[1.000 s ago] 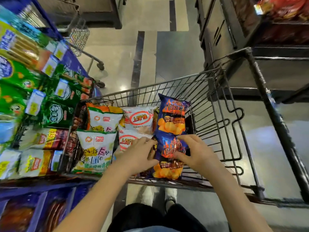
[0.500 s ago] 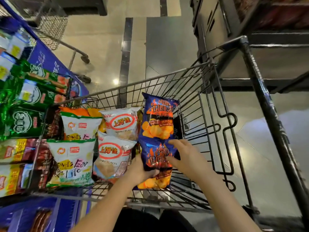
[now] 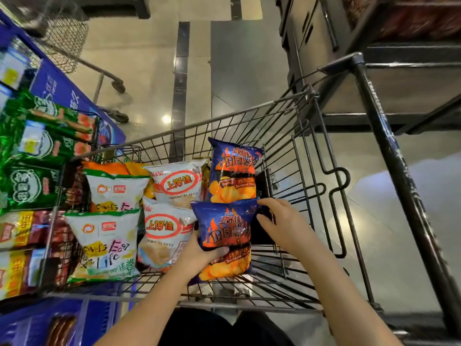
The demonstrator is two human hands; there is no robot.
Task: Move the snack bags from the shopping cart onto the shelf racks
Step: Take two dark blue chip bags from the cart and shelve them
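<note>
The wire shopping cart holds several snack bags. My left hand grips the left edge of the near blue barbecue chip bag, thumb across its front. My right hand touches that bag's right edge with fingers spread. A second blue chip bag stands behind it. Two white shrimp-flake bags lie in the middle of the cart. Two white and green bags lie at the left. The shelf rack on my left is packed with green and red packs.
A dark metal rack with bare shelves stands to the right of the cart. Another wire cart is parked ahead at the left. A tiled aisle floor runs forward. My legs show below the cart handle.
The near blue bag has come up and tilted toward me. My left hand slid under its left edge and took hold. My right hand moved to its right edge.
</note>
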